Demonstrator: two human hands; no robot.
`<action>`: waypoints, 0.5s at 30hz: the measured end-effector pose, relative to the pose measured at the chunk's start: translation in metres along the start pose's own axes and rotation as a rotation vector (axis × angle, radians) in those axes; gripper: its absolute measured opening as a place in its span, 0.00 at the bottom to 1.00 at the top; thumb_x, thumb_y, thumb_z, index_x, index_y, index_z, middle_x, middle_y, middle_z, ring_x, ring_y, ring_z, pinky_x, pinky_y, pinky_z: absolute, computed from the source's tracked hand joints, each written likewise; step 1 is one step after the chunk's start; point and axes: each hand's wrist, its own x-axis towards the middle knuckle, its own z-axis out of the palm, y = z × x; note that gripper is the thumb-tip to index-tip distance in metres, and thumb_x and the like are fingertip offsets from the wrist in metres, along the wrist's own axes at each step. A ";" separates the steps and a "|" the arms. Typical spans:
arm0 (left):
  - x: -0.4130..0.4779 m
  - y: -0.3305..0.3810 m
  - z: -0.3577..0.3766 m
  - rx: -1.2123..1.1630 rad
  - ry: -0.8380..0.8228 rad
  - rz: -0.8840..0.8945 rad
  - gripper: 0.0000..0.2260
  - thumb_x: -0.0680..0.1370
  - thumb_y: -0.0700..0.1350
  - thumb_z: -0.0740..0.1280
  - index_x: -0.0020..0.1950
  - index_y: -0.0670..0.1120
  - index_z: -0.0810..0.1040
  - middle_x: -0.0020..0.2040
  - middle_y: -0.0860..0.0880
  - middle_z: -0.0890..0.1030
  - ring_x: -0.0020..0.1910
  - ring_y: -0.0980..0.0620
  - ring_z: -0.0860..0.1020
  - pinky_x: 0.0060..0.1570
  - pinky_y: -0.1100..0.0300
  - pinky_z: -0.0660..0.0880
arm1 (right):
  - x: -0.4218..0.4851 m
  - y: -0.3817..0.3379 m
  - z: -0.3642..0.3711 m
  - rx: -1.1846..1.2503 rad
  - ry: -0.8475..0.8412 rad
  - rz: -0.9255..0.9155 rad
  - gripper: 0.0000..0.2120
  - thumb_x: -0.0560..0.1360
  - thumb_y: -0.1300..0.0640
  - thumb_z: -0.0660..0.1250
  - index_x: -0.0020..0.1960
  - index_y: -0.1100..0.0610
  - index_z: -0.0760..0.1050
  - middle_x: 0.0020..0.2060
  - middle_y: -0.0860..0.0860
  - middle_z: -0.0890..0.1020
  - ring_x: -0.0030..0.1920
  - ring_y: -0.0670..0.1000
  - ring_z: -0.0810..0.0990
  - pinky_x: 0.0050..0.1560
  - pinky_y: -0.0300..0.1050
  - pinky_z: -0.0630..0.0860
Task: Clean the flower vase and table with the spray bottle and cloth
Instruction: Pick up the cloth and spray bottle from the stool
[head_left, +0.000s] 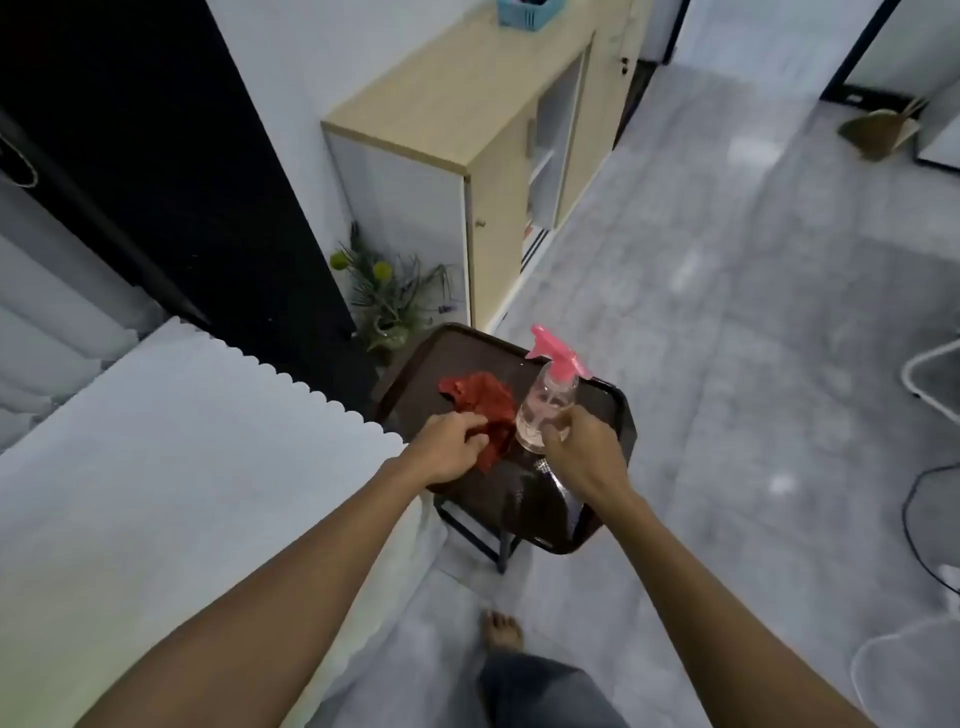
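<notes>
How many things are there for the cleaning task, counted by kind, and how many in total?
Spray bottle, clear with a pink head: 1
Red cloth: 1
Flower vase, on the floor: 1
Small dark table: 1
Total: 4

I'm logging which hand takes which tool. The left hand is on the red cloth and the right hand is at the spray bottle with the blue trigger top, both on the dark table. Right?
Not quite: the head view shows the spray bottle has a pink trigger top, not blue. The rest holds: left hand on the red cloth, right hand at the bottle, both on the dark table.
</notes>
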 end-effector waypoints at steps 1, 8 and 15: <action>0.010 0.001 0.005 -0.003 -0.008 0.007 0.19 0.81 0.49 0.64 0.73 0.50 0.74 0.73 0.48 0.76 0.74 0.46 0.70 0.74 0.54 0.63 | 0.006 0.004 -0.001 0.012 0.027 0.043 0.14 0.80 0.47 0.66 0.57 0.57 0.76 0.53 0.54 0.85 0.52 0.57 0.83 0.48 0.50 0.77; 0.064 0.007 0.034 0.140 -0.048 -0.043 0.28 0.81 0.44 0.66 0.80 0.48 0.62 0.82 0.46 0.59 0.82 0.43 0.51 0.79 0.45 0.53 | 0.040 0.021 0.013 0.236 0.064 0.072 0.34 0.70 0.43 0.79 0.68 0.54 0.69 0.60 0.50 0.79 0.57 0.49 0.80 0.53 0.42 0.76; 0.082 -0.009 0.057 0.178 0.069 -0.105 0.24 0.79 0.44 0.69 0.76 0.51 0.70 0.74 0.48 0.73 0.71 0.43 0.74 0.69 0.46 0.70 | 0.068 0.025 0.024 0.262 0.067 0.038 0.30 0.67 0.47 0.80 0.65 0.54 0.74 0.54 0.47 0.81 0.51 0.48 0.83 0.52 0.45 0.82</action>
